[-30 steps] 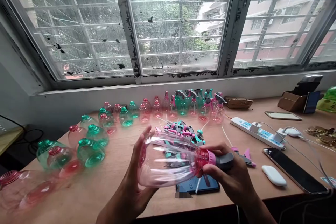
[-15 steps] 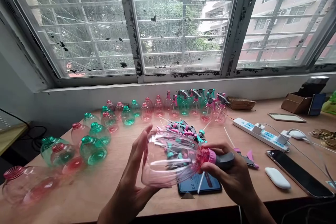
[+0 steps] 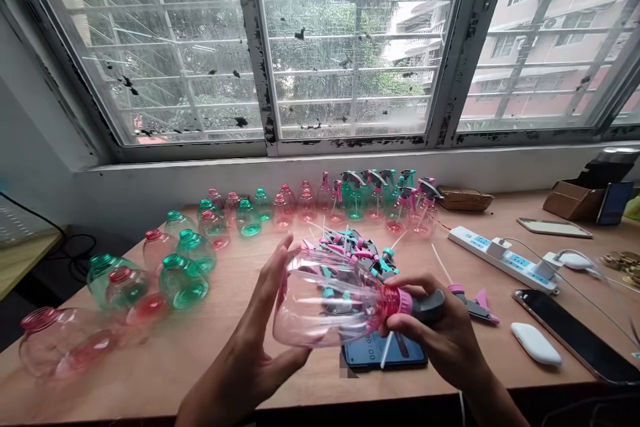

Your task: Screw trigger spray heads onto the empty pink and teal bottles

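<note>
Two bare hands, one bottle. Your left hand [image 3: 257,340] curves around the base of the clear pink bottle [image 3: 325,310], thumb underneath; your right hand [image 3: 445,333] is closed over the pink collar [image 3: 404,301] and the dark spray head [image 3: 430,307] at the neck. Bottle lies sideways in the air above the desk [image 3: 165,390], neck toward your right. Probable reason for the split hold: left palm steadies the wide end, leaving right thumb and fingers to work the collar. Whether it is fully seated, cannot tell.

Layout: loose spray heads [image 3: 363,250] heaped just beyond the bottle, presumably central for easy reach. Single spray head [image 3: 480,310] lies apart, near your right hand. Open-necked bottles [image 3: 184,283] stand down the left side, seemingly sorted away from the sprayer-topped bottles [image 3: 356,203] grouped at the back. Lit phone [image 3: 363,355] lies below your grip, screen up, perhaps for viewing.
</note>
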Demonstrator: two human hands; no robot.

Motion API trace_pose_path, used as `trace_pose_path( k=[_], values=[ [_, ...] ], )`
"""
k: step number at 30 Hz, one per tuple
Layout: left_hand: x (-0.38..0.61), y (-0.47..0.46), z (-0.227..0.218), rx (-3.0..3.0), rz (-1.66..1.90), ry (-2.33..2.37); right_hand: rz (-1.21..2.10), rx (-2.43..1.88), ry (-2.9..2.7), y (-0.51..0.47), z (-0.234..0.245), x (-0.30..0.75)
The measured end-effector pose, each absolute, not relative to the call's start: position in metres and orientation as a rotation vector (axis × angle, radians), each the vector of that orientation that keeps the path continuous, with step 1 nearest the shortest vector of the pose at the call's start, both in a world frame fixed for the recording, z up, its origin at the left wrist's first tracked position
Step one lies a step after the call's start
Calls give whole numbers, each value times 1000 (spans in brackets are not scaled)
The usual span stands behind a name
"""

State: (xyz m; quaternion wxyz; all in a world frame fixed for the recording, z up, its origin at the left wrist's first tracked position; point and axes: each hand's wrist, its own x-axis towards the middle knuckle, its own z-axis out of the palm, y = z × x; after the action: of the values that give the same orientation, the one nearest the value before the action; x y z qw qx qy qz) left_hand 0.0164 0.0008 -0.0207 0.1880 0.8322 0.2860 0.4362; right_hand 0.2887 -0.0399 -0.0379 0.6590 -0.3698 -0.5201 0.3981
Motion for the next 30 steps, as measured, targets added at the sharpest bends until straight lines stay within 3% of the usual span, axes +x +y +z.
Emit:
trace_pose_path(
  k=[8, 30],
  values=[
    [17, -2, -22, 2344, 1221, 860, 871, -859, -1222, -39, -47, 292],
    [21, 3, -29, 2355, 1337, 707, 1160, -700, -1004, -40, -36, 287]
  ],
)
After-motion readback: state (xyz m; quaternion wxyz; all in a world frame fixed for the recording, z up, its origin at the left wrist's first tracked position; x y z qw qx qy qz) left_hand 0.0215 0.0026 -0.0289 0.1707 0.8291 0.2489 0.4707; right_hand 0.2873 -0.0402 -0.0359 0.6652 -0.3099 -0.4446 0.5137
